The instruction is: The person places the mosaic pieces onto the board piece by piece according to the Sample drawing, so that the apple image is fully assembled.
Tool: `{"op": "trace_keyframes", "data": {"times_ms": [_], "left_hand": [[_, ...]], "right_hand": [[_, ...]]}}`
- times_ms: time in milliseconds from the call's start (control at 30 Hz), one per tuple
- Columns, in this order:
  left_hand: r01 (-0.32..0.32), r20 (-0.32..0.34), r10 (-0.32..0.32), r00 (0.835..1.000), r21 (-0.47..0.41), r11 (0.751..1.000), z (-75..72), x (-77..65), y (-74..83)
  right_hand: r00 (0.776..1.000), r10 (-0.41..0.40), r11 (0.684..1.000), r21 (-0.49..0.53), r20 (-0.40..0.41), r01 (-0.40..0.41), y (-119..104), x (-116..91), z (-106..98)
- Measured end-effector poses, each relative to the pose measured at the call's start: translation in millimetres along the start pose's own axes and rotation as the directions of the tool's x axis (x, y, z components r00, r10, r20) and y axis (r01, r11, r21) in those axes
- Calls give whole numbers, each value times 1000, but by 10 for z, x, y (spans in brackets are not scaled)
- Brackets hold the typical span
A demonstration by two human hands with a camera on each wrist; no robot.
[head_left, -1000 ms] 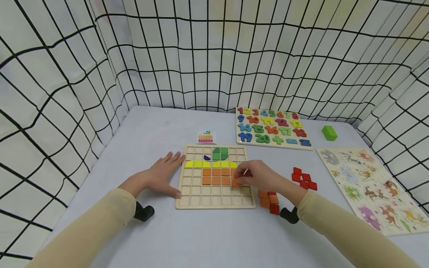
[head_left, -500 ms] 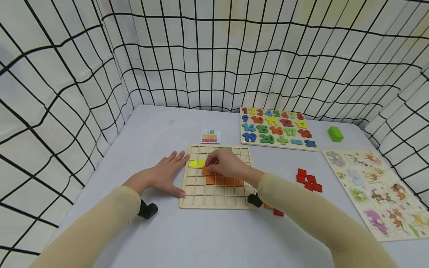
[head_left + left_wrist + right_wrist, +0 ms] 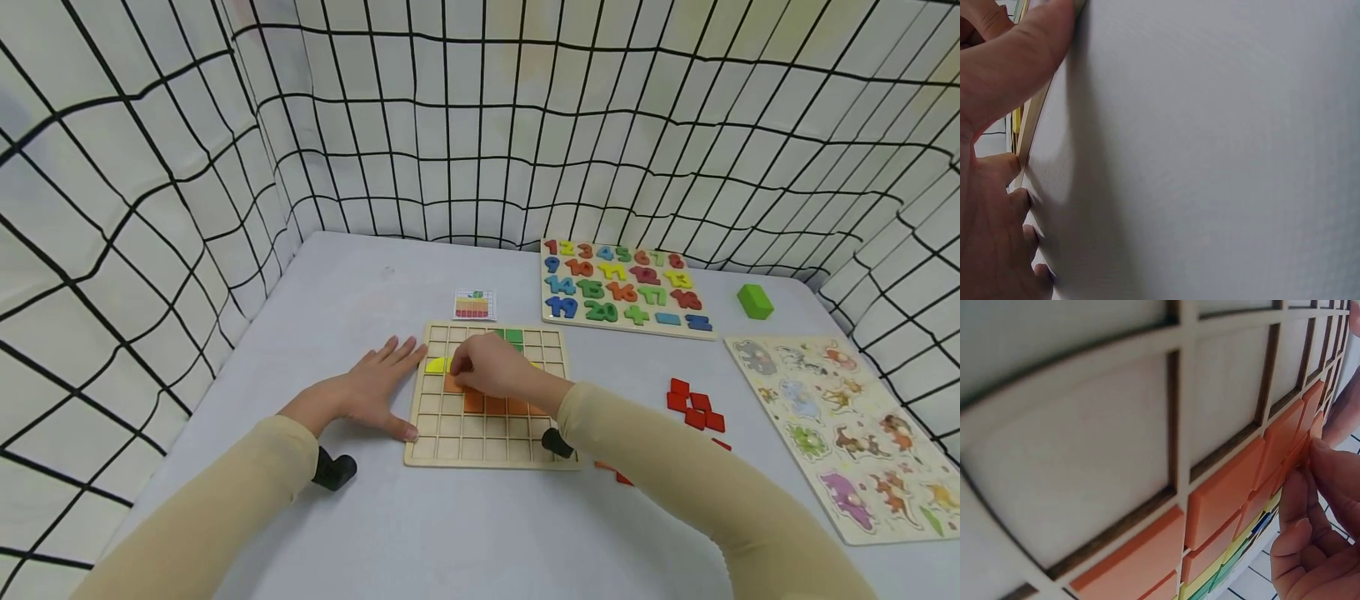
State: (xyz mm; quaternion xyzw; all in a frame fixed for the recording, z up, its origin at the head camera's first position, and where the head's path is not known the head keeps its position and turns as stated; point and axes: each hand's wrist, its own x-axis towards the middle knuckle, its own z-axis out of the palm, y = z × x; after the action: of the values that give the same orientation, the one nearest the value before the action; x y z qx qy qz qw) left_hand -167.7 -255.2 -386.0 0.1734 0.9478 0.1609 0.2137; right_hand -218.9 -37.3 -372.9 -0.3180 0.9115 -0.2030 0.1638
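A wooden grid board [image 3: 480, 451] lies on the table in front of me in the head view. My left hand [image 3: 371, 392] rests flat at its left side, fingers spread, thumb and fingertips right at the edge. Over the board's upper middle, my right hand [image 3: 491, 367] pinches an orange square tile [image 3: 452, 384] close over a cell at the left of the upper orange row. Several orange tiles [image 3: 1225, 494] fill cells beside it in the right wrist view. Yellow pieces [image 3: 437, 365] and green pieces [image 3: 513, 336] sit farther up the board, partly hidden by my right hand.
A small pattern card [image 3: 474, 305] lies behind the board. Loose red tiles [image 3: 696, 402] lie to the right, with more tiles partly under my right forearm. A number puzzle [image 3: 628, 292], green block [image 3: 754, 302] and animal puzzle [image 3: 847, 433] are farther out. Black netting surrounds the table.
My right hand has moved left across the board from the right end of the orange rows, carrying an orange tile to the left end. My left hand keeps its place at the board's edge.
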Motion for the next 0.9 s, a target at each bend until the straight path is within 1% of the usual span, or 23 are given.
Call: {"op": "trace_keyframes", "data": {"times_ms": [100, 233, 367, 467, 600, 700, 767, 900], "left_hand": [[1, 0, -1, 1000, 4, 1000, -9, -2, 3], [-2, -3, 2, 1000, 6, 1000, -11, -2, 7], [3, -4, -3, 1000, 0, 1000, -6, -8, 16], [9, -4, -9, 1000, -1, 1000, 8, 1, 26], [8, -1, -8, 1000, 14, 1000, 19, 20, 29], [-1, -2, 1, 1000, 27, 1000, 10, 18, 23], [-5, -3, 6, 1000, 32, 999, 6, 25, 20], [-16, -7, 16, 1000, 22, 1000, 6, 31, 15]], "right_hand": [[1000, -4, 999, -36, 16, 4, -30, -5, -13], [1000, -6, 999, -48, 17, 7, -55, -14, -31], [1000, -10, 1000, -6, -8, 10, -32, -42, -39], [999, 10, 999, 31, -31, -9, 33, -131, -85], [997, 41, 999, 25, -58, -40, 211, -348, -202], [996, 58, 998, 15, -69, -57, 421, -568, -288], [995, 84, 996, 22, -59, -83, 582, -749, -338], [991, 136, 990, 38, -2, -136, 880, -1134, -406]]}}
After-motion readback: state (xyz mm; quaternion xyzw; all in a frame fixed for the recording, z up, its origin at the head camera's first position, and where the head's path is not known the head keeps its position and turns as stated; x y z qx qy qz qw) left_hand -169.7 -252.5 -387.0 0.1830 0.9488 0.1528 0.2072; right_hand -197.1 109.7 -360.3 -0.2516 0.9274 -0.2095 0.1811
